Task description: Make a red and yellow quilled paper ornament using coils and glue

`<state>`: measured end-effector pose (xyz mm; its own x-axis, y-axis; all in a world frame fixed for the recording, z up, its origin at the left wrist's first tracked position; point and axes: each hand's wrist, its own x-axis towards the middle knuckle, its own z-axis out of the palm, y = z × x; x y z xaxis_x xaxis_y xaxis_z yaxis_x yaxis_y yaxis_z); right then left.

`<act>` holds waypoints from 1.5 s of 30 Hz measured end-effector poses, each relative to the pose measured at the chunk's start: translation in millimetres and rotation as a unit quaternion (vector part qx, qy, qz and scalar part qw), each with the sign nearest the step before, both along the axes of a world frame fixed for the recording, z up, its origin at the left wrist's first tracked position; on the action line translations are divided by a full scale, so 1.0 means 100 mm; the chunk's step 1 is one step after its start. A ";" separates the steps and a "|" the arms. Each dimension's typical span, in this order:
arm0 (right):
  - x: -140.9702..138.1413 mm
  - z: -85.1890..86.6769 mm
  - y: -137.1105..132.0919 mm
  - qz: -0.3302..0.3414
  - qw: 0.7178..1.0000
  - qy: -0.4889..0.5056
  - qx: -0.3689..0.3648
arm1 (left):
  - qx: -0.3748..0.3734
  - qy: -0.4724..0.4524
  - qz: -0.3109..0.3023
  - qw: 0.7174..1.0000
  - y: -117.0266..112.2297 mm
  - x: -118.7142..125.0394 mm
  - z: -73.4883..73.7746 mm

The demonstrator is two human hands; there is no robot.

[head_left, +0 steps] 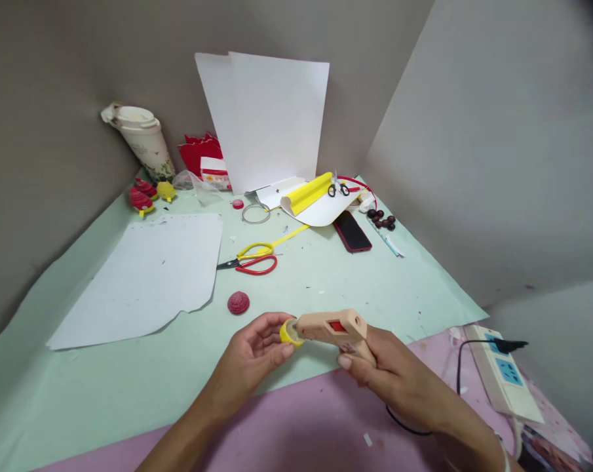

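Observation:
In my right hand [379, 364] is a beige glue gun [328, 330] with a red window on its side, gripped by the handle. Its nozzle points left into the hollow of a small yellow cup-shaped piece [288, 335]; whether the tip touches the inside, I cannot tell. My left hand [259, 347] pinches that yellow piece between thumb and fingers. Beyond my left hand, a dark red ridged dome [238, 303] lies on the pale green sheet [389, 295]. Scissors [251, 260] with one yellow and one red handle lie farther back.
White paper [149, 275] covers the left side. Behind are a tilted cup [143, 141], red and yellow small pieces [141, 200], a yellow roll [308, 193], small scissors [338, 189], a phone [352, 231] and dark beads [382, 219]. A power strip [505, 373] lies right, with a black cord [459, 367].

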<state>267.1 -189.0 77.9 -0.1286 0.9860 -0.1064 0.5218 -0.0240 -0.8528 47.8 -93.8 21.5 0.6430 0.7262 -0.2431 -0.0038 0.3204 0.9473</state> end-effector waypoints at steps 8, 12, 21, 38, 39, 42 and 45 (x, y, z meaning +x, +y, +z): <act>0.04 -0.05 -0.01 -0.013 1.000 -0.005 0.008 | -0.019 0.005 -0.008 1.000 0.00 -0.03 0.02; 0.03 -0.05 -0.01 0.002 1.000 -0.001 0.004 | -0.022 -0.004 -0.009 1.000 0.00 -0.04 0.03; 0.02 -0.04 -0.02 0.005 1.000 -0.004 0.006 | -0.073 -0.045 -0.017 0.996 -0.01 -0.03 0.05; -0.02 0.03 0.03 0.032 0.999 0.026 0.023 | -0.115 -0.123 -0.016 0.986 -0.02 0.03 0.03; -0.03 0.03 0.03 0.040 0.998 0.032 0.026 | -0.116 -0.129 -0.017 0.985 -0.02 0.03 0.02; -0.03 0.03 0.03 0.026 0.999 0.029 0.033 | -0.120 -0.149 -0.024 0.981 -0.02 0.03 0.02; -0.03 0.02 0.02 0.010 0.999 0.022 0.024 | -0.127 -0.160 -0.032 0.978 -0.01 0.04 0.03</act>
